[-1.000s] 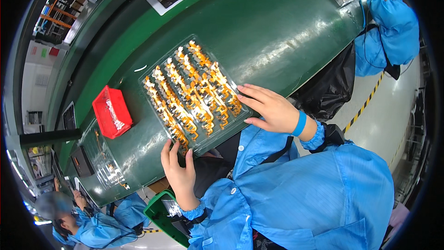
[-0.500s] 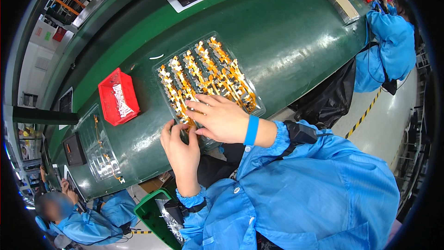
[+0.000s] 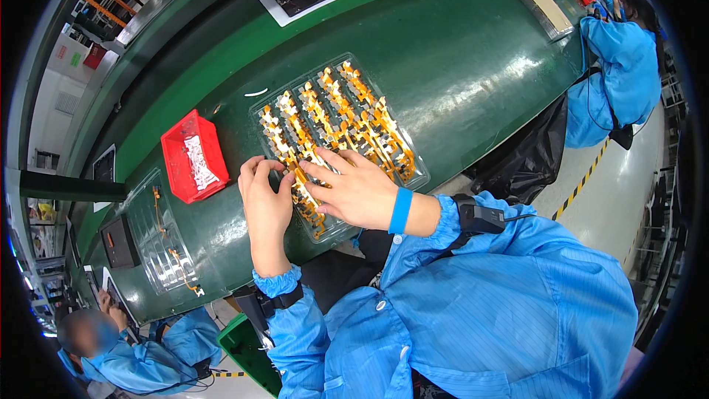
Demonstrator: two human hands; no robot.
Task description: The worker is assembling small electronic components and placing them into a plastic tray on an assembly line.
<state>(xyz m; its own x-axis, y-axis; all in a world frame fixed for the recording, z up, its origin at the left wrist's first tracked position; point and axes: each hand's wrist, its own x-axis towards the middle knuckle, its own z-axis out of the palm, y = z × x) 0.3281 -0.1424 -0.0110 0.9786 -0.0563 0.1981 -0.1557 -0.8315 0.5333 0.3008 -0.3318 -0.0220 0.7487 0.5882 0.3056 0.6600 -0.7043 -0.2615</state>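
Head view: a long green workbench [image 3: 473, 52] runs diagonally across the scene, with the wearer's blue smock [image 3: 502, 273] along its near side. Two co-workers in blue sit farther along, one at lower left [image 3: 159, 347] and one at upper right [image 3: 624, 59]. On the bench, directly before the wearer, lies a clear plastic tray [image 3: 422, 171] filled with slanting rows of orange-and-white flexible circuit strips [image 3: 360, 87]. To its left stands a red bin [image 3: 203, 193] holding small white pieces [image 3: 199, 162]; beyond that is a second clear tray [image 3: 151, 251] with only a few strips. The right hand [image 3: 358, 192] lies over the leftmost rows, fingers slightly spread and thumb apart from them. Beside it, at the tray's left edge, the left hand [image 3: 266, 196] curls thumb and fingers toward each other; I cannot tell whether they pinch a strip. A blue wristband [image 3: 401, 210] circles the right wrist. Smallest is a white curved sliver [image 3: 256, 93] just beyond the filled tray.
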